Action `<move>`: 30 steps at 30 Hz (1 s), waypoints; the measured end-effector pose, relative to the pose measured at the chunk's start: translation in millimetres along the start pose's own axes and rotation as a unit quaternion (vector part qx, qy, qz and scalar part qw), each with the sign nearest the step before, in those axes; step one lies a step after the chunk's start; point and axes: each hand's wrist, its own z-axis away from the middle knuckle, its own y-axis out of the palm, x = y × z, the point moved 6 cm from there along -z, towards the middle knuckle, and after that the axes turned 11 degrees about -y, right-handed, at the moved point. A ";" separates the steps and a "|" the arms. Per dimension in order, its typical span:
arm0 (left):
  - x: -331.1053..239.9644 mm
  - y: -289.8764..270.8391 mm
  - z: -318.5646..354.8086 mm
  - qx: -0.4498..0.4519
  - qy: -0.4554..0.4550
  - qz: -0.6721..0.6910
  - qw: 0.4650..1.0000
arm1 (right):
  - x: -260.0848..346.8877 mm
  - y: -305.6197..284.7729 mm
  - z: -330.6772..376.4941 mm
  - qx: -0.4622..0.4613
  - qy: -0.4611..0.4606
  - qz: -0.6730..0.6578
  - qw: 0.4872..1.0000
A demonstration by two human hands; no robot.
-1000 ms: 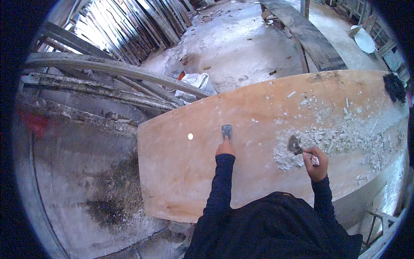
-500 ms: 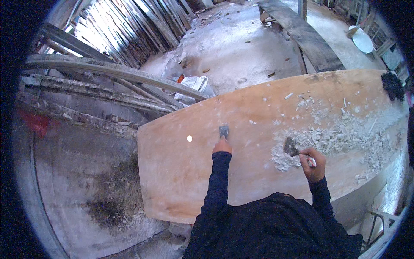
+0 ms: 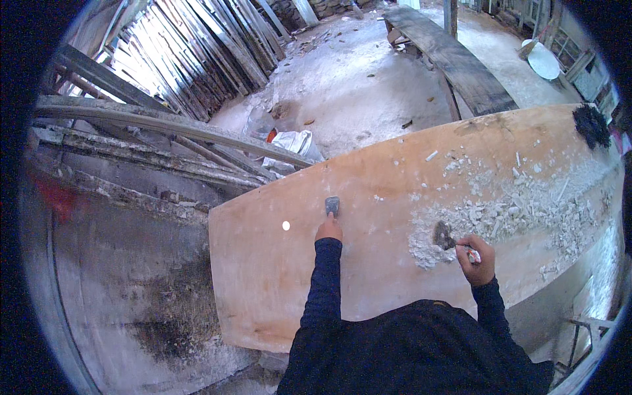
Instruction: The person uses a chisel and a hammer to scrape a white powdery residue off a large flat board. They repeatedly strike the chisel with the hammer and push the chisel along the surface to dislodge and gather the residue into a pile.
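Weathered wooden beams [image 3: 148, 131] are lying across the far left, above a stained grey slab [image 3: 99, 263], and an orange-brown board [image 3: 257, 283] is stretching from the middle of the view to the right. Towards the board's left end a small white round spot [image 3: 286, 226] is showing. Just right of it, the left hand [image 3: 329, 230] is holding a grey scraper [image 3: 332, 206] over a mostly bare part of the board, blade pointing away from the body. At least one finger is lying straight along the tool; the others are hiding underneath, so I cannot tell how they are closing.

Farther right, the right hand [image 3: 482, 264] is pinching a dark fan-shaped tool [image 3: 442, 235] by its neck between thumb and fingers. Its wide end is sitting at the left edge of a spread of white flakes [image 3: 507, 210], which is covering much of the board's right half. At the far right end a black clump [image 3: 591, 125] is resting.

Loose white material is apparently being scraped and gathered on the board, one tool per hand. The next move seems to be calling for a low, flat blade and even pressure, without scattering the flakes.
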 end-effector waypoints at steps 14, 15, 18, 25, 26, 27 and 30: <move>-30.0 -13.9 -76.7 0.024 0.006 0.008 1.000 | -7.1 16.0 -20.7 0.001 0.015 0.004 1.000; -23.9 -10.1 -64.1 0.025 0.009 0.028 0.999 | -8.2 18.0 -21.6 -0.003 0.003 0.005 1.000; -20.3 -7.0 -58.7 0.016 -0.003 0.026 1.000 | -9.3 24.4 -24.6 -0.007 -0.023 0.006 1.000; -17.1 -16.8 -114.2 -0.034 0.033 0.023 0.999 | 5.1 36.2 -33.2 0.008 -0.025 -0.034 0.999; -14.1 -17.8 -113.0 -0.041 0.048 0.035 0.997 | 7.4 35.6 -35.6 0.014 -0.031 -0.029 0.999; -15.2 -9.4 -104.3 -0.020 0.050 0.029 0.998 | 4.9 33.1 -33.4 0.009 -0.028 -0.020 0.999; -1.4 5.3 -39.6 0.033 0.053 0.014 0.998 | -2.6 27.0 -26.0 0.004 -0.015 0.000 1.000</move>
